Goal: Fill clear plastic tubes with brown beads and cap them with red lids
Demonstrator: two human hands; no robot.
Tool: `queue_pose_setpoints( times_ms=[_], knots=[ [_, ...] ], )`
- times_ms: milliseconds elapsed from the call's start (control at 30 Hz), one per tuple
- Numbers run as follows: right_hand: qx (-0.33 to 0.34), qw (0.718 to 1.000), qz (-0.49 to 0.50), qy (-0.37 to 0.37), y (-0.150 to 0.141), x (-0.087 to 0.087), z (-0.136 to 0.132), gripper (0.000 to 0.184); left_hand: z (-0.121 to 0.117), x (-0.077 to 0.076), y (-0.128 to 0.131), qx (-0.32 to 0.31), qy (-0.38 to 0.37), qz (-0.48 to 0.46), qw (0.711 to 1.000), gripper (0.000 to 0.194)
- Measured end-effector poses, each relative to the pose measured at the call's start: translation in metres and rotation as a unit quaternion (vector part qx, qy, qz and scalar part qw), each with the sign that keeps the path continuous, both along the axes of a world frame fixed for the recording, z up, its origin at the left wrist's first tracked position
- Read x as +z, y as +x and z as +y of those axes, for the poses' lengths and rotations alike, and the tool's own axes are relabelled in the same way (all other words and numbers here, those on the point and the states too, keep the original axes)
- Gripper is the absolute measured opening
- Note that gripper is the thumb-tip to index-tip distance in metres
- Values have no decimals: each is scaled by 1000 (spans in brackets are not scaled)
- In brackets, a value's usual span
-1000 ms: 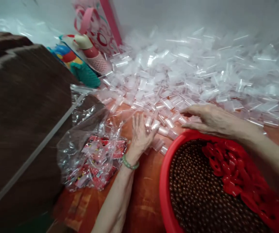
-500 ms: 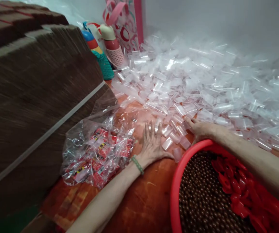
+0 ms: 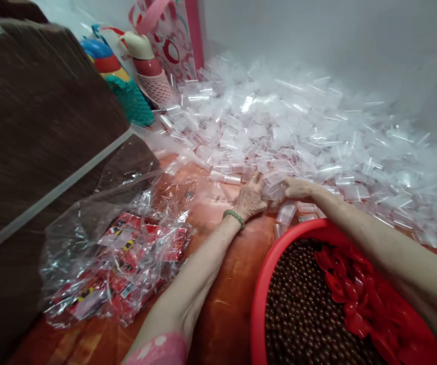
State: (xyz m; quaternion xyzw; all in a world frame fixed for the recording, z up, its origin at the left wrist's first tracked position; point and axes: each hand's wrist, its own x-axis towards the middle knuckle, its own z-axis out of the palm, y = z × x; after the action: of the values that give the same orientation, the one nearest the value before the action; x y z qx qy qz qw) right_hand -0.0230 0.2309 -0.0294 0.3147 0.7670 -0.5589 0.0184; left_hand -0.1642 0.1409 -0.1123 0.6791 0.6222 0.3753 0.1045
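Note:
A big heap of small clear plastic bags covers the far side of the orange table. My left hand, with a green bead bracelet at the wrist, is curled on a bunch of these bags at the heap's near edge. My right hand meets it from the right, fingers closed on the same bunch. Just in front stands a red basin full of small brown beads, with red plastic pieces lying on top.
A tall brown cardboard stack with a white strap fills the left. A clear bag of red packets lies beside it. At the back stand colourful bottles and a pink gift bag against a grey wall.
Both hands lay spread flat on the bags; now they have drawn together and closed on a bunch at the heap's edge. The view shifted slightly.

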Motion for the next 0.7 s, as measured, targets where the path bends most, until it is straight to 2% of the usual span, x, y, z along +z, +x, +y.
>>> queue_pose_setpoints(
  times_ms=[100, 200, 267, 367, 433, 500, 567, 633, 700],
  knots=[
    [-18, 998, 25, -60, 2, 4, 1, 77, 13, 5, 5, -9, 29, -30, 999, 69],
    [-47, 994, 59, -83, 5, 9, 2, 76, 20, 18, 4, -25, 48, -46, 997, 61],
    [-68, 990, 86, -84, 7, 17, 1, 81, 21, 36, 2, -35, 57, -51, 996, 59],
    [-92, 983, 149, -56, 16, 42, -6, 83, 12, 76, 2, -49, 70, -51, 995, 61],
    [-99, 980, 170, -23, 27, 67, -19, 79, -3, 108, 9, -73, 85, -33, 993, 60],
    [-104, 981, 161, -23, 45, 93, -38, 78, -25, 138, 24, -81, 111, -16, 990, 56],
    [-102, 981, 158, -35, 67, 115, -63, 83, -52, 162, 43, -88, 108, -10, 990, 57],
    [-106, 981, 157, -49, 91, 129, -90, 86, -81, 176, 63, -95, 78, -12, 992, 60],
    [-136, 979, 133, -67, 113, 132, -117, 86, -106, 179, 80, -124, 42, -15, 991, 55]
  ],
)
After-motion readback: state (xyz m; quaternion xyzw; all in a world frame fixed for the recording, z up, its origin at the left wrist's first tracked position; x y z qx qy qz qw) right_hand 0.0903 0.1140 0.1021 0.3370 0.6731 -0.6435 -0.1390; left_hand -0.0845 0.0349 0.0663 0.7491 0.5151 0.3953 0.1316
